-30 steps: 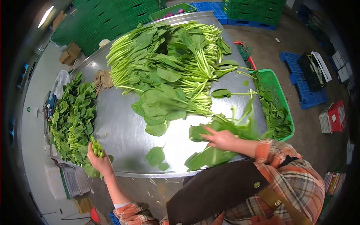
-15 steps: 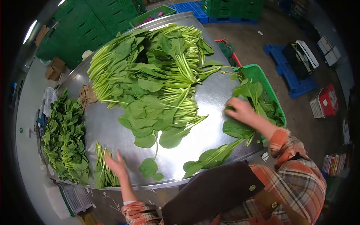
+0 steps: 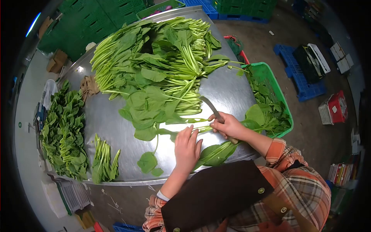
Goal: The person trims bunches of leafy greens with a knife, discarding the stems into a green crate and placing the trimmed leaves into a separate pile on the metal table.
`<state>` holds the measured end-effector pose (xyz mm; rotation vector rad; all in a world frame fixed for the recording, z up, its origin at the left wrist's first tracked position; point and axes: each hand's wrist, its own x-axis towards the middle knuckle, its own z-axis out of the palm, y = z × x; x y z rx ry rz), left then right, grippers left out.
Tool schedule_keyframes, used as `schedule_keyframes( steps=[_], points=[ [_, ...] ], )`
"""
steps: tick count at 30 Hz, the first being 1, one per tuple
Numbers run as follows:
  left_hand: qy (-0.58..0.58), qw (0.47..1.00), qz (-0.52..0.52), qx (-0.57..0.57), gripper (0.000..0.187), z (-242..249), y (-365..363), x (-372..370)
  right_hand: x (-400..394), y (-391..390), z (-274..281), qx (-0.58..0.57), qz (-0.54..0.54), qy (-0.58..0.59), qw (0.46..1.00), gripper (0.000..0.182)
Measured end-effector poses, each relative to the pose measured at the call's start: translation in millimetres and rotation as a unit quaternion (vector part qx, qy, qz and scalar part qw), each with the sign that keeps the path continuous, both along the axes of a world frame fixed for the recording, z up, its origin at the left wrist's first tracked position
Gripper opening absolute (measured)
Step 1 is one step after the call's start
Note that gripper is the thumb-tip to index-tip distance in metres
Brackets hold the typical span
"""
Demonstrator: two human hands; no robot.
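Note:
A curved knife (image 3: pixel 211 107) is in my right hand (image 3: pixel 230 127), which is closed around it; the blade points up and left over the steel table. Beside it, my left hand (image 3: pixel 186 147) has its fingers over a stalk of leafy greens (image 3: pixel 203 128), whose cut end reaches my right hand. A large pile of leafy greens (image 3: pixel 154 75) lies just beyond both hands. Below my right hand are loose broad leaves (image 3: pixel 216 154). A small bunch of greens (image 3: pixel 102 160) rests near the table's front left edge.
A heap of greens (image 3: pixel 63 135) lines the left side of the steel table (image 3: pixel 116 123). At the right edge stands a green crate (image 3: pixel 280 94) with leaves in it. Blue pallets (image 3: pixel 297 75) and a red basket (image 3: pixel 338 108) are on the floor further right.
My left hand has moved right from the small bunch to the stalk in the middle. My right hand has come left from the crate side, and the knife now shows clearly in it.

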<state>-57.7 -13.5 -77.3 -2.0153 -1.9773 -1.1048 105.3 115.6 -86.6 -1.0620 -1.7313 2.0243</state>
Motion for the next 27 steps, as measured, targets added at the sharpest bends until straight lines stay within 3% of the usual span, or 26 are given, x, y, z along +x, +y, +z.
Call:
schedule_keyframes(
  steps=[3,4,5,7,8,11,15,17,19,21,22,25,27],
  points=[
    [-0.050,0.994,-0.007,-0.093,0.021,-11.2,0.2,3.0,-0.6,-6.4,15.6,-0.041,0.038,0.051,0.997,0.024],
    [-0.124,0.986,-0.009,-0.113,0.015,-12.6,-1.9,2.1,-0.4,-6.1,20.4,-0.058,0.022,0.052,0.997,0.023],
    [-0.250,0.957,0.012,-0.148,0.014,-16.1,-5.6,1.9,0.1,-7.2,15.8,0.072,0.034,0.049,0.996,0.023],
    [-0.488,0.846,0.052,-0.208,0.016,-19.1,-12.0,1.2,0.3,-10.1,-1.2,0.326,0.055,0.040,0.943,0.022],
    [-0.519,0.823,0.048,-0.225,0.020,-12.6,-15.6,1.7,-0.2,-13.1,-3.1,0.384,0.078,0.037,0.919,0.024],
    [-0.576,0.787,0.037,-0.219,0.021,-0.5,-20.3,9.0,-6.3,-19.1,-6.7,0.466,0.114,-0.004,0.877,0.028],
    [-0.580,0.803,0.028,-0.132,0.021,4.6,-24.6,6.6,8.0,-23.4,-30.6,0.351,0.123,-0.022,0.928,0.024],
    [-0.560,0.824,0.039,-0.079,0.021,-7.8,-22.4,-1.0,11.5,-15.3,-41.2,0.351,0.089,-0.041,0.931,0.023],
    [-0.363,0.927,0.047,-0.084,0.018,-19.7,-23.8,-11.8,8.4,-0.9,-49.6,0.336,0.031,-0.114,0.934,0.025],
    [-0.103,0.993,0.044,-0.033,0.019,-17.3,-19.0,-17.1,-12.0,19.8,-54.0,0.350,-0.094,-0.039,0.931,0.029],
    [-0.262,0.957,0.038,-0.117,0.015,-20.1,-22.8,-15.6,-24.3,30.7,-47.9,0.346,-0.109,-0.059,0.930,0.029],
    [-0.556,0.808,0.033,-0.192,0.014,-18.6,-26.1,-12.0,-58.8,61.1,-48.9,0.365,-0.086,-0.135,0.917,0.030],
    [-0.528,0.830,0.060,-0.168,0.016,-21.1,-28.0,-15.6,-70.6,67.8,-51.5,0.410,-0.055,-0.167,0.895,0.031]
  ],
)
